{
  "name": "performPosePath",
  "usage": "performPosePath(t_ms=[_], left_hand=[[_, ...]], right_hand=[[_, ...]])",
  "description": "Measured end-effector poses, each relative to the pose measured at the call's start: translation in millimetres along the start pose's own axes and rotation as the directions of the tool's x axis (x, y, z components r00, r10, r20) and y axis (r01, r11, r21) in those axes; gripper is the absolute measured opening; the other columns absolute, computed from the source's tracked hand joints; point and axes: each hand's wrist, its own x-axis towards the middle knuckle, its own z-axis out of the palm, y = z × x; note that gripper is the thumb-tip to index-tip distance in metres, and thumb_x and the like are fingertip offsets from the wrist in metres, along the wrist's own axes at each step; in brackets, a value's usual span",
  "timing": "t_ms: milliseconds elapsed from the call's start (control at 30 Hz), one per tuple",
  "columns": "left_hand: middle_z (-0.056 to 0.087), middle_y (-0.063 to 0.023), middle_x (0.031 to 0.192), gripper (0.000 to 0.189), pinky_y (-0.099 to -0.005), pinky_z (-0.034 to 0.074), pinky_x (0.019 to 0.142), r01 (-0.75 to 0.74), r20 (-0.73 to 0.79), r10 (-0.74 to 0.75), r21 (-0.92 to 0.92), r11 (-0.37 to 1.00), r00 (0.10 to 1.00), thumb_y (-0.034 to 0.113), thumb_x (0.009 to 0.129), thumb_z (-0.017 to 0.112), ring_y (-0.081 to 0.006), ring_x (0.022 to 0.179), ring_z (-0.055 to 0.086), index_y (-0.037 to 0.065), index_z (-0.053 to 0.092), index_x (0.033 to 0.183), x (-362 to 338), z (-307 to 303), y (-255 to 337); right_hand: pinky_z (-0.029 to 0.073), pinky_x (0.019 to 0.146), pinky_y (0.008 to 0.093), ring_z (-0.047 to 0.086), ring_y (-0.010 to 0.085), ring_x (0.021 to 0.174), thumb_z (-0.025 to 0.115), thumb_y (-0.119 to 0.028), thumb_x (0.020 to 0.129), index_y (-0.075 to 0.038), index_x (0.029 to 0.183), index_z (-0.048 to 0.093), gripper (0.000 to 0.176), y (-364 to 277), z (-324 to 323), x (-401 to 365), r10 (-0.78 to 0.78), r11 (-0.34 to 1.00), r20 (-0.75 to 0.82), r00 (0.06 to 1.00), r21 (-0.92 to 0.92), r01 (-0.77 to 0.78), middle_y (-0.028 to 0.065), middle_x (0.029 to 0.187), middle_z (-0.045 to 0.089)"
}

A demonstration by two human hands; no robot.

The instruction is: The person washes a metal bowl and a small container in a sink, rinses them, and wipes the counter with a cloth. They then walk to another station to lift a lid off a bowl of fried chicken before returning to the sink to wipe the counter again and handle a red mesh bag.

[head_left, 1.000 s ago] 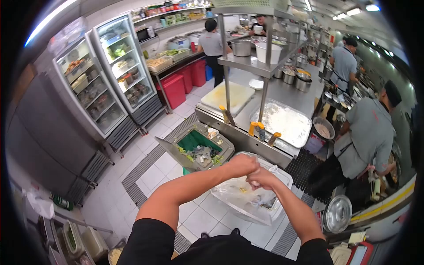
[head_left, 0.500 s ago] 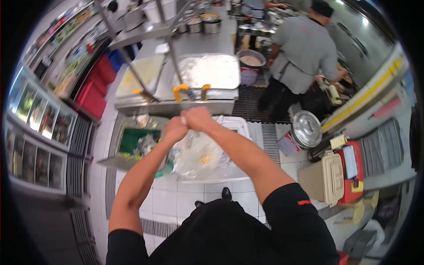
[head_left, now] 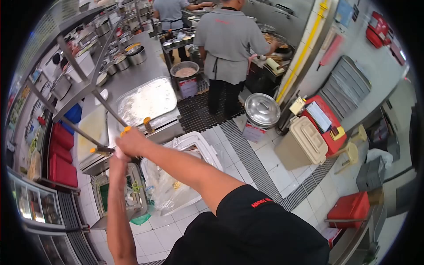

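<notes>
My right hand (head_left: 131,142) is closed, pressed up against my left hand (head_left: 119,154), which is also closed. Whatever their fingers hold, if anything, is hidden. Both are at the front edge of the steel counter (head_left: 110,121), close to orange-yellow handles (head_left: 148,125). Below my right forearm is a white tub (head_left: 214,157) containing a crumpled clear plastic bag (head_left: 165,187) with yellowish bits in it. Beside it, under my left forearm, stands a grey bin (head_left: 140,204) with green lining and scraps.
A floury metal tray (head_left: 152,99) lies on the counter under shelf posts. A co-worker in a grey shirt (head_left: 225,42) faces the stove; another person (head_left: 170,13) works beyond. To the right are a lidded pot (head_left: 262,109), a beige bin (head_left: 300,141) and a red container (head_left: 349,210).
My view has swung to the right, so the counter and tubs now appear farther left. My hands stay together and closed, and now appear closer to the orange handles.
</notes>
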Motion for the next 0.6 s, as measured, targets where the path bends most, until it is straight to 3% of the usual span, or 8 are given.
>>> performPosePath(t_ms=[67,233,333,367,433,467,567,600], left_hand=[[0.057,-0.0017,0.068,0.022,-0.0300,0.040,0.044,-0.033,0.084,0.024,0.104,0.994,0.996,0.023,0.077,0.065,-0.0137,0.050,0.051,0.005,0.059,0.090,2,16,-80],[0.063,-0.0091,0.084,0.019,-0.0408,0.058,0.056,0.491,0.448,-0.463,0.060,0.869,0.765,0.003,0.079,0.061,-0.0242,0.070,0.066,0.005,0.058,0.098,-21,52,-179],[0.065,-0.0123,0.088,0.017,-0.0418,0.056,0.059,0.240,0.351,-0.316,0.242,0.940,0.882,0.002,0.079,0.061,-0.0296,0.070,0.066,0.003,0.058,0.096,-22,66,-175],[0.064,-0.0126,0.087,0.017,-0.0426,0.054,0.063,-0.125,0.303,0.009,0.365,0.923,0.953,0.002,0.077,0.062,-0.0319,0.071,0.064,0.004,0.058,0.094,-24,64,-167],[0.063,-0.0128,0.086,0.018,-0.0435,0.051,0.066,-0.441,0.305,0.326,0.486,0.755,0.895,0.002,0.075,0.063,-0.0342,0.073,0.063,0.004,0.059,0.092,-33,67,-142],[0.062,-0.0128,0.083,0.018,-0.0440,0.048,0.068,-0.626,0.382,0.500,0.549,0.554,0.777,0.003,0.072,0.064,-0.0350,0.076,0.060,0.005,0.059,0.090,-32,75,-121],[0.058,-0.0119,0.078,0.019,-0.0447,0.043,0.071,-0.766,0.558,0.584,0.615,0.186,0.590,0.006,0.069,0.065,-0.0342,0.081,0.056,0.006,0.061,0.087,-29,85,-74],[0.056,-0.0110,0.076,0.019,-0.0449,0.041,0.071,-0.769,0.626,0.535,0.634,0.073,0.567,0.008,0.068,0.065,-0.0324,0.083,0.055,0.007,0.062,0.087,-29,86,-72]], right_hand=[[0.049,0.057,0.0447,0.068,0.0284,0.069,0.055,-0.021,0.082,-0.011,0.089,0.066,0.017,1,62,-54,0.072,0.997,-0.034,0.997,0.021,-0.072,0.0114,0.073,0.068],[0.053,0.063,0.0418,0.068,0.0306,0.075,0.063,-0.019,0.076,-0.005,0.090,0.065,0.020,-17,117,-170,0.244,0.931,0.283,0.928,0.201,-0.306,0.0162,0.081,0.068],[0.054,0.070,0.0400,0.068,0.0286,0.080,0.069,-0.023,0.077,-0.004,0.100,0.063,0.031,12,79,-170,-0.106,0.831,0.471,0.876,0.526,-0.182,0.0157,0.088,0.069],[0.054,0.070,0.0400,0.068,0.0286,0.080,0.069,-0.023,0.077,-0.004,0.100,0.063,0.031,25,87,-169,-0.104,0.826,0.467,0.878,0.532,-0.185,0.0157,0.088,0.069],[0.054,0.072,0.0368,0.067,0.0245,0.082,0.073,-0.027,0.077,-0.005,0.103,0.063,0.036,48,89,-171,0.155,0.159,0.473,0.867,0.855,-0.494,0.0127,0.093,0.069],[0.054,0.071,0.0333,0.067,0.0210,0.082,0.076,-0.025,0.077,-0.005,0.101,0.063,0.034,42,71,-178,0.218,-0.184,0.717,0.662,0.696,-0.694,0.0091,0.093,0.069],[0.055,0.069,0.0355,0.067,0.0222,0.080,0.078,-0.023,0.073,-0.005,0.096,0.066,0.031,37,56,-177,-0.238,-0.299,0.790,0.565,0.494,-0.817,0.0079,0.090,0.069],[0.055,0.068,0.0420,0.069,0.0263,0.076,0.076,-0.019,0.071,-0.004,0.095,0.066,0.030,32,64,-173,-0.092,-0.115,0.810,0.579,0.569,-0.815,0.0123,0.087,0.070]])
